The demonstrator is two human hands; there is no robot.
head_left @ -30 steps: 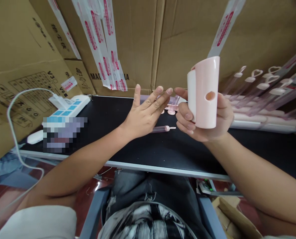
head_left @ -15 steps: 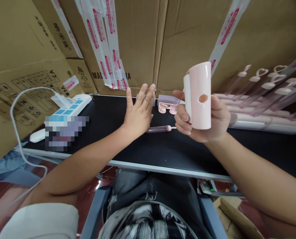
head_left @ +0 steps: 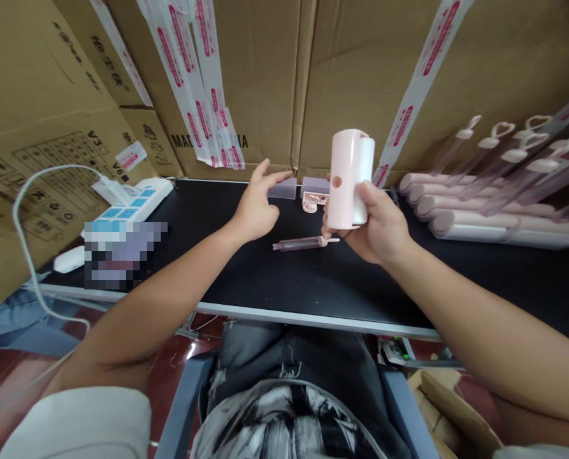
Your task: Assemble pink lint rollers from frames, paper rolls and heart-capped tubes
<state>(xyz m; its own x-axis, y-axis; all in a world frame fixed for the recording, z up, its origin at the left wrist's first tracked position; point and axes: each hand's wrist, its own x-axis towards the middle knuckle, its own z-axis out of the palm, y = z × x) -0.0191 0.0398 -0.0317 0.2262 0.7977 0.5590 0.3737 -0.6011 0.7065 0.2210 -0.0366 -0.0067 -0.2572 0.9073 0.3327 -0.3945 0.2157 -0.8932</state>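
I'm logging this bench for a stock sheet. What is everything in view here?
table: one, black, front
pink casing: one, pale pink, held upright, centre
clear tube: one, pink cap, lying on the table
purple blocks: two, lilac, table's back edge
long tubes: many, pink, stacked at right
power strip: one, white and blue, left
cardboard boxes: several, brown, behind
left hand: open, near the purple blocks
right hand: gripping the pink casing

A patch of blurry squares point(head_left: 122, 255) at the middle left hides whatever lies under it. The long pink tubes with heart tops point(head_left: 499, 159) at the right are smeared and run off the edge. The right hand point(head_left: 382, 226) covers the bottom of the tall pink plastic holder point(head_left: 344, 172).
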